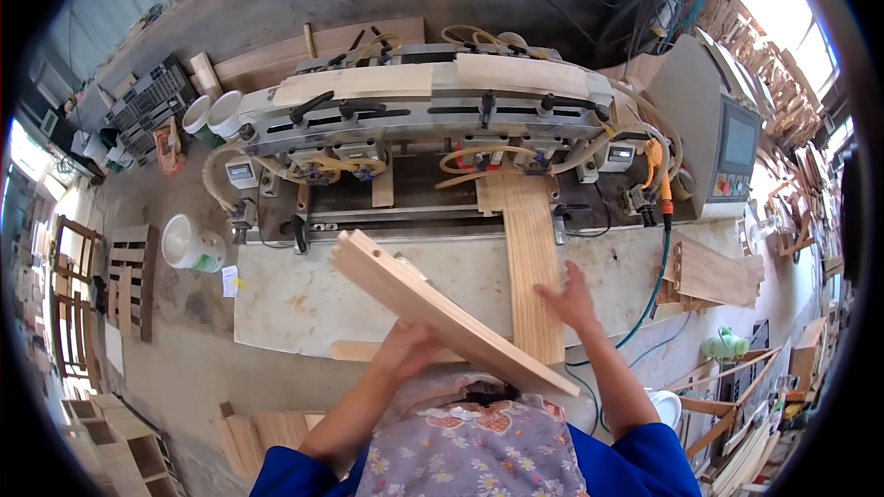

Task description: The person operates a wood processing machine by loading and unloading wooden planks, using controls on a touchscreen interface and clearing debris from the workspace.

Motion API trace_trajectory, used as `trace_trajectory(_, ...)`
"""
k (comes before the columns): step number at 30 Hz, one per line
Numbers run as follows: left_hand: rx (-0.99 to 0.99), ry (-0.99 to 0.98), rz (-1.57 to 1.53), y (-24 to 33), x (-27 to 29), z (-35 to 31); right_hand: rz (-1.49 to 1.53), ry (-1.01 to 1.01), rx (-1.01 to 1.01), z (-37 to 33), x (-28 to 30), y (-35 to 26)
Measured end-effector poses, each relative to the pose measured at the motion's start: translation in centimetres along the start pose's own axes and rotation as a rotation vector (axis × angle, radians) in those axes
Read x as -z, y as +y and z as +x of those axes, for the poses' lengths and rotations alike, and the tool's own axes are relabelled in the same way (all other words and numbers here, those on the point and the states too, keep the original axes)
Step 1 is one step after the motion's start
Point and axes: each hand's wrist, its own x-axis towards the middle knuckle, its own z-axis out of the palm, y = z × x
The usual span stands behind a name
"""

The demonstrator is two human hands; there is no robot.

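My left hand [408,350] grips a wooden board [442,308], held tilted above the front of the table. Its far left end is raised and shows notches or holes; its near right end slants down past my apron. A second long board [532,248] lies flat on the table, its far end under the right-hand part of a clamping machine [414,120]. My right hand [569,302] is over this board's right edge, fingers spread, with nothing in it. Whether its thumb touches the board I cannot tell.
A pale worktable [295,304] stretches before the machine. Stacked boards [714,271] sit at its right end, near a control box with a screen [737,143]. A teal hose [658,281] hangs down on the right. White buckets [189,244] stand left; more boards [267,433] lie lower left.
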Motion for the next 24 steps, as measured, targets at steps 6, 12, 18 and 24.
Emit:
trace_trajectory(6, -0.091, 0.115, -0.041, 0.9, 1.0, -0.7, -0.246, 0.091, 0.064, -2.5, -2.7, -6.1)
trace_trajectory(12, -0.107, 0.15, -0.051, 2.8, 3.0, -1.2, -0.188, -0.036, -0.024, -5.2, -0.8, -4.2)
trace_trajectory(18, -0.097, 0.232, 0.002, 3.8, 1.9, -1.1, -0.226, -0.083, 0.116, -12.3, 2.6, 0.8)
trace_trajectory(24, -0.067, 0.29, -0.059, 4.5, 2.3, -1.3, 0.111, -0.049, -0.158, -15.7, 3.9, 7.1)
